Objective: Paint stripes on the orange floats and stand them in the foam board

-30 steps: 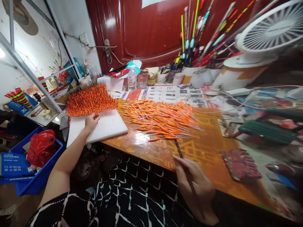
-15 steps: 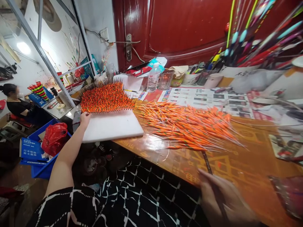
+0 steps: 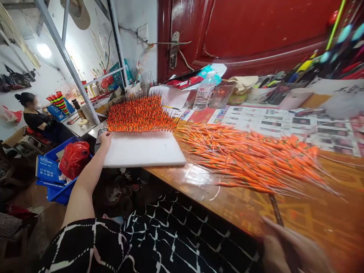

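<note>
My left hand (image 3: 105, 138) is closed in a pinch at the front left end of the standing fishing floats (image 3: 139, 113). It seems to grip one float at the row's end, small and partly hidden by the fingers. These orange floats with green marks are stuck upright in dense rows in a white foam block (image 3: 145, 153). At the lower right, my right hand (image 3: 295, 246), blurred, is closed around a dark slim stick (image 3: 275, 210), whose kind I cannot make out. Its far end points to a heap of loose orange floats (image 3: 244, 159) lying on the table.
The wooden table (image 3: 204, 189) has newspaper (image 3: 250, 117) along its back. A water bottle (image 3: 204, 93), a glass (image 3: 223, 94) and cups of tools stand behind. On the left are a blue crate (image 3: 57, 193) with a red bag (image 3: 74, 159) and a seated person (image 3: 35, 117).
The view has swung left, so most things sit farther right in the picture. My left hand stays at the row's end. My right hand still holds the dark stick.
</note>
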Tool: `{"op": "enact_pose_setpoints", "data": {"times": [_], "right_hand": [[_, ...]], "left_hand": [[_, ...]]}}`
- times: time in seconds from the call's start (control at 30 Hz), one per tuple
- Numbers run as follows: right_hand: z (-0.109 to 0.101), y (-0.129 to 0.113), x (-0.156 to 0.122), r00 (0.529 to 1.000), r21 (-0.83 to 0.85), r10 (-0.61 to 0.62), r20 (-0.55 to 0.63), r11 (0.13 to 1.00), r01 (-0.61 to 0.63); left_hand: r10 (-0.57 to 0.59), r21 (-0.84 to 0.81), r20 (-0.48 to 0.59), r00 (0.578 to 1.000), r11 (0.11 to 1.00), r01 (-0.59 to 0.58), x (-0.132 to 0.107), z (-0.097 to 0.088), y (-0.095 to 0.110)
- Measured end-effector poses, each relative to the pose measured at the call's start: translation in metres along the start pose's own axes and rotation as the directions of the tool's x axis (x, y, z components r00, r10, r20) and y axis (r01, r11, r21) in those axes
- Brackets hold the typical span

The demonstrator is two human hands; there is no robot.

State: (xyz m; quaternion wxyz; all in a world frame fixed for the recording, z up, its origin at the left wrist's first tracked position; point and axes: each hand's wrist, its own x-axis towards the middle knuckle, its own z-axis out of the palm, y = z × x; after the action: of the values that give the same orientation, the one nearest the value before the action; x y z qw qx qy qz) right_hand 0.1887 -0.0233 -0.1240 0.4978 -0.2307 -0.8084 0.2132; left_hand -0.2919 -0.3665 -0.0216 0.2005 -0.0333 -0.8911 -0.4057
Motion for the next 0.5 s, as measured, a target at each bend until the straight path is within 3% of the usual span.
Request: {"op": "enact_pose_setpoints", "data": {"times": [0.17, 0.4, 0.5], "right_hand": [[-0.002, 0.004, 0.000, 1.000, -0.022, -0.017, 0.020, 1.000, 0.018], [-0.001, 0.003, 0.001, 0.995, 0.017, 0.090, 0.029, 0.996, -0.091], [-0.010, -0.006, 0.008, 0.982, 0.077, 0.139, 0.128, 0.986, -0.149]], "left_hand": [[0.026, 0.097, 0.034, 0.999, 0.995, -0.029, 0.009, 0.011, 0.005], [-0.005, 0.233, 0.083, 0.997, 0.972, -0.014, 0.011, 0.015, 0.010], [0.006, 0.258, 0.089, 0.996, 0.966, -0.029, 0.008, 0.009, 0.018]]}}
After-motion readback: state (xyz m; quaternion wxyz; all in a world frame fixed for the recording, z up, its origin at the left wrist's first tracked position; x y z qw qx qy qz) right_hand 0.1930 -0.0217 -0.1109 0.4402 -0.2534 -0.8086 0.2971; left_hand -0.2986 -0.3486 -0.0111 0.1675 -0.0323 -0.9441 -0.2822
